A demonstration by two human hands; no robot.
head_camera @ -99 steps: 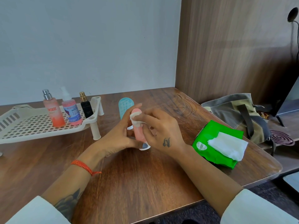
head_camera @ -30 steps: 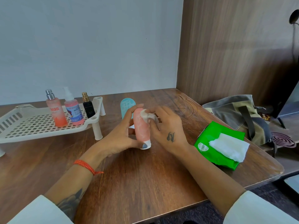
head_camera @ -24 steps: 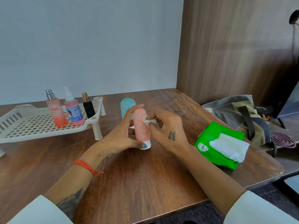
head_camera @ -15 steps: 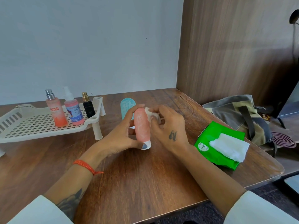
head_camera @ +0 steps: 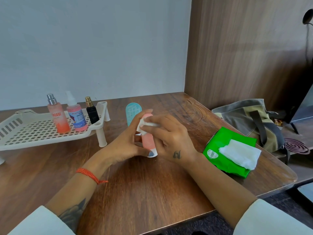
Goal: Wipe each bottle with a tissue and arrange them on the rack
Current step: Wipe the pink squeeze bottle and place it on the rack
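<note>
A pink bottle [head_camera: 147,141] stands on the wooden table [head_camera: 152,184] at its middle. My left hand [head_camera: 125,145] grips it from the left. My right hand [head_camera: 169,138] presses a small white tissue [head_camera: 143,127] against the bottle's upper part. Behind them a teal bottle [head_camera: 133,112] stands upright. On the cream perforated rack [head_camera: 25,133] at the left stand an orange spray bottle [head_camera: 58,116], a pink spray bottle [head_camera: 76,116] and a small black bottle [head_camera: 91,111].
A green tissue pack [head_camera: 225,155] with a white sheet sticking out lies at the right of the table. Beyond the table's right edge sits a grey and olive bag [head_camera: 250,119] and a coil [head_camera: 296,145]. A wooden panel rises at the right.
The tissue in my right hand has slid from the bottle's right side round to its upper front. The left hand holds the bottle in the same place.
</note>
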